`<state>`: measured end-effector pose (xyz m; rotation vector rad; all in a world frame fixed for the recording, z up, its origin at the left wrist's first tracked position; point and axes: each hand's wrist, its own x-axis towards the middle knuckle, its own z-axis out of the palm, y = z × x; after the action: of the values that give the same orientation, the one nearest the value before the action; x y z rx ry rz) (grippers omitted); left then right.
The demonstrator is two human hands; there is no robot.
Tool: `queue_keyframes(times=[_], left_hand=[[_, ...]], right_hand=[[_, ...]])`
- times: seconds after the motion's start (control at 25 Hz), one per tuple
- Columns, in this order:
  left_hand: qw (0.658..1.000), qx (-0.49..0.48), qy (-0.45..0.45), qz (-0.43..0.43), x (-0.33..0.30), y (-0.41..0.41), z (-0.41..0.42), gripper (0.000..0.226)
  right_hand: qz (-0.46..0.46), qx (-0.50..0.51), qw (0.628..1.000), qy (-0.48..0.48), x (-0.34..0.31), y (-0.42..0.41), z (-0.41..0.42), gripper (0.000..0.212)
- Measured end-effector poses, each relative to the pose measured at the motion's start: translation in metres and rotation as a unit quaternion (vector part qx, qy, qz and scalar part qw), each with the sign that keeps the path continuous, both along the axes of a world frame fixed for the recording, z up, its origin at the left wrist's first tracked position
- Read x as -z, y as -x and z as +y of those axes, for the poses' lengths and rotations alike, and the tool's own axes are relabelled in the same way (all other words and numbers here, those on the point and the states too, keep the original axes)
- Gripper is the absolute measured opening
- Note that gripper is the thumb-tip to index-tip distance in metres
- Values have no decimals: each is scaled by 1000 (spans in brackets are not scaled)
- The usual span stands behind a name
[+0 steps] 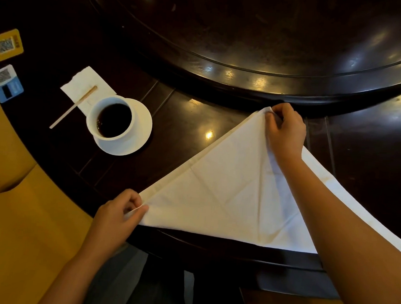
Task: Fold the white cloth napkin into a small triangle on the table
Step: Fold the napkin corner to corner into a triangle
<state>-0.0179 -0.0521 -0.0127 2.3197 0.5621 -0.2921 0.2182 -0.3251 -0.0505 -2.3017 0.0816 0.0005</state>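
Pinching corners of the white napkin (227, 189): left hand (119, 215) near corner, right hand (285, 131) far tip.

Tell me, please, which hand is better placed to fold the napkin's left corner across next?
Probably the left hand: it already pinches that corner of the napkin, while the right hand grips the apex.

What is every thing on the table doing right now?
white cloth napkin: folded into a big triangle, flat on the table
left hand: pinches the napkin's left corner
right hand: pinches the napkin's top corner
cup: upright on its saucer, full of dark drink
wooden stirrer: lies on a paper napkin
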Motion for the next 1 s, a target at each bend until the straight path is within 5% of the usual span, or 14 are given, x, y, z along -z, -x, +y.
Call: queue_keyframes(times=[0.28, 0.44, 0.56, 0.68, 0.88, 1.0], left_hand=[[994, -14, -83, -70, 18, 2, 4, 8], [993, -11, -115, -28, 23, -10, 6, 19], [974, 15, -216, -62, 16, -20, 4, 12], [950, 28, -281, -135, 8, -21, -19, 43], [915, 281, -265, -117, 38, -26, -110, 59], [904, 315, -284, -63, 60, -31, -120, 63]], right_hand=[[-41, -15, 997, 65, 6, -3, 8, 20], [-54, -18, 995, 82, 12, -3, 9, 18], [-97, -20, 990, 103, 3, 9, 10, 26], [-129, -67, 972, 182, -11, 54, 8, 43], [-8, -166, 954, 248, 3, 164, 10, 56], [28, -176, 942, 284, 18, 184, 3, 57]])
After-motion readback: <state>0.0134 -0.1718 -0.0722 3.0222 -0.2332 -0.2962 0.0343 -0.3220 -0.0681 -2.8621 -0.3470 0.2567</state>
